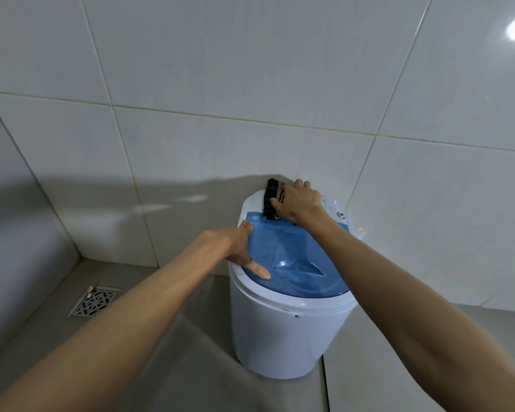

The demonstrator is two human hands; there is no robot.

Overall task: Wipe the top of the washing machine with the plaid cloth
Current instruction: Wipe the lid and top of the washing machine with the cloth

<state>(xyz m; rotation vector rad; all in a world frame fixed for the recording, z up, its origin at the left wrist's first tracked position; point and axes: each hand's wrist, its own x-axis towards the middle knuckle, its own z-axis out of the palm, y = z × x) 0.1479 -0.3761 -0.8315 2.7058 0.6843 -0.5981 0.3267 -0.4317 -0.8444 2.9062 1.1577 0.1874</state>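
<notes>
1 head view, looking forward-down, close above washing machine, facing tiled wall.

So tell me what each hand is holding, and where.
The right hand grips the bunched cloth near its middle, on the machine's back edge. The left hand holds nothing; it rests flat on the lid.

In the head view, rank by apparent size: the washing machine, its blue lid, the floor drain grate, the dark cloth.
1. washing machine
2. blue lid
3. floor drain grate
4. dark cloth, partly hidden under the right hand
</notes>
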